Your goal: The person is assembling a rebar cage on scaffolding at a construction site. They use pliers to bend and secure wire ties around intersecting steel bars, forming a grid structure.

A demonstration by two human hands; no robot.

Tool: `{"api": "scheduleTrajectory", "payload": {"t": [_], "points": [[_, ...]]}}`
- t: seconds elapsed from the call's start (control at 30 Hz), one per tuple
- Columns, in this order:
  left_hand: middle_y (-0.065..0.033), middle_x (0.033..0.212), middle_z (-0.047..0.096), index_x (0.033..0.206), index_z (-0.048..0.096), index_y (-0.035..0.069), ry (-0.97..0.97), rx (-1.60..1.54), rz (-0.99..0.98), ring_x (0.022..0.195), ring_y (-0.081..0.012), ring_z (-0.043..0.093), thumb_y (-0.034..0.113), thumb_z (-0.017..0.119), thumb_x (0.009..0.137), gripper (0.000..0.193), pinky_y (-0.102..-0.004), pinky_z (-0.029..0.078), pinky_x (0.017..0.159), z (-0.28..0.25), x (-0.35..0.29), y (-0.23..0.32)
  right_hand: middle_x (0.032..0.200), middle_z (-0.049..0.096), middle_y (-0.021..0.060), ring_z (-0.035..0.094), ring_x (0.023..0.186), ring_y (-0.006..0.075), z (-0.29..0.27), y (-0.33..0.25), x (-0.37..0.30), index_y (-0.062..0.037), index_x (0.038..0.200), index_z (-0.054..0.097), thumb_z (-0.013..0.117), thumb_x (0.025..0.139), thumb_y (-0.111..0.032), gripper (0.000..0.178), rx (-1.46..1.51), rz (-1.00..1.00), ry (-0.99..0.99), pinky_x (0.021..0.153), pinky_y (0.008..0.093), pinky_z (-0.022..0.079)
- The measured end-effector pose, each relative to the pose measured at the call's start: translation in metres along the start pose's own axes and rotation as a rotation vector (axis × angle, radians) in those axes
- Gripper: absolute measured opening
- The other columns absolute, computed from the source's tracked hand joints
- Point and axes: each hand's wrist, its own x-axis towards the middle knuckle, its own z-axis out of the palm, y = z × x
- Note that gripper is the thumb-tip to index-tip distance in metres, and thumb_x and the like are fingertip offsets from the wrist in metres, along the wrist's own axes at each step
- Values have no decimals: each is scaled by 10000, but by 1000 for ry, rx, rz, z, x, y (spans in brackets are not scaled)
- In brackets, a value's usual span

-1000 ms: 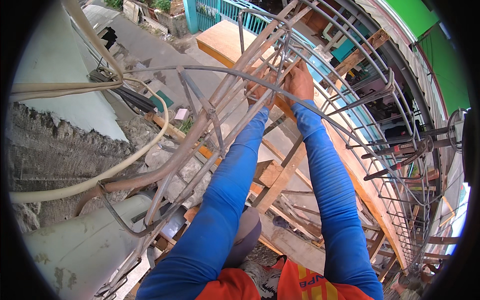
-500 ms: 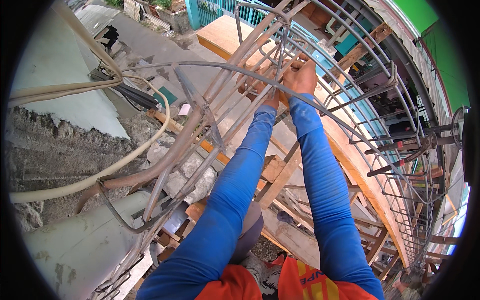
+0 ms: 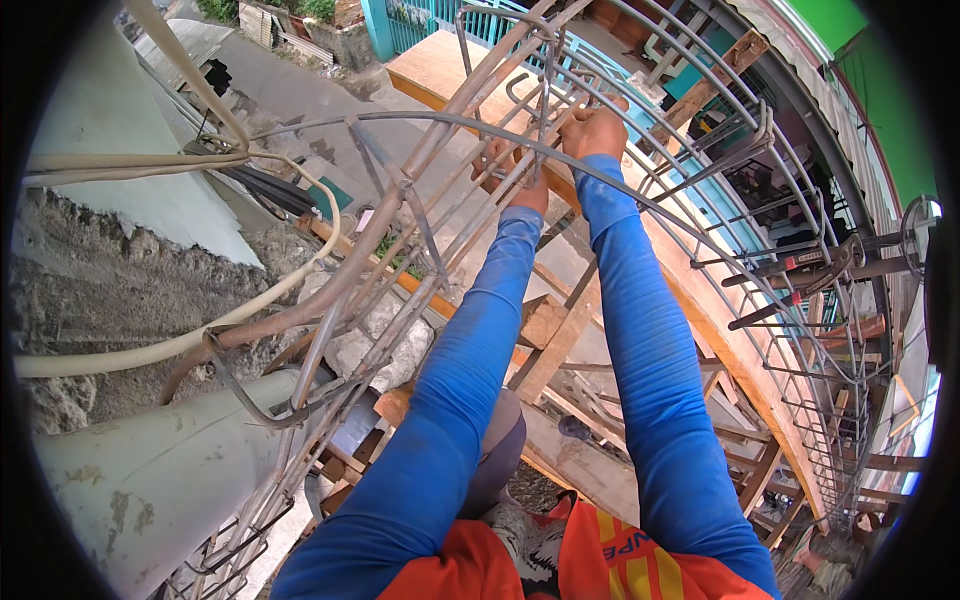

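Both my arms, in blue sleeves, reach forward into a cage of steel rebar (image 3: 430, 150). My left hand (image 3: 522, 185) is closed among the bars, its fingers curled around a rebar and partly hidden behind it. Just to the right and a little farther off, my right hand (image 3: 594, 132) is closed beside a bent stirrup (image 3: 548, 85). Its fingers are curled in, and what they grip is too small to make out. A long thin bar (image 3: 400, 116) arches across the cage and passes in front of my wrists.
A tool with dark handles and red bands (image 3: 800, 278) lies in the rebar at right. Wooden formwork (image 3: 725, 375) runs beneath the cage. Beige hoses (image 3: 170, 350), rough concrete (image 3: 110, 290) and a large grey pipe (image 3: 150, 470) occupy the left. A paved lane (image 3: 290, 80) lies below.
The view has shifted slightly, and the cage sits a little farther left in it. Both hands stay at the same part of the rebar, with small finger shifts.
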Motion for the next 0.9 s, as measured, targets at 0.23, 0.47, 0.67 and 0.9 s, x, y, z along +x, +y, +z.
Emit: {"api": "scheduleTrajectory", "payload": {"t": [0.23, 0.47, 0.67, 0.9], "points": [[-260, 1298, 499, 1264, 544, 19, -241, 14, -109, 1208, -486, 419, 301, 595, 916, 452, -640, 295, 998, -2, -5, -1, 1230, 573, 195, 579, 1065, 285, -5, -31, -6, -14, 1286, 393, 552, 924, -45, 396, 135, 274, -97, 882, 335, 508], [-169, 989, 609, 1019, 621, 46, -105, 156, 114, 947, -343, 583, 235, 609, 927, 210, -504, 453, 837, 13, -13, -20, 971, 724, 174, 706, 901, 295, 2, -6, -13, 50, 1221, 507, 640, 862, -25, 391, -96, -47, -100, 783, 376, 547], [-136, 1008, 618, 993, 589, 2, -226, -558, -319, 930, -250, 587, 246, 646, 938, 256, -398, 487, 811, 3, -18, 6, 932, 712, 217, 718, 838, 339, -4, 6, -35, 69, 1359, 316, 637, 851, -24, 609, 162, -131, 78, 729, 391, 575], [-192, 1182, 616, 1229, 602, 33, -274, -30, 161, 1094, -331, 578, 241, 627, 933, 362, -434, 445, 944, -14, -24, 3, 916, 709, 236, 695, 841, 425, -11, -11, -34, 85, 1340, 312, 600, 868, -33, 565, -81, -138, -87, 727, 446, 575]]}}
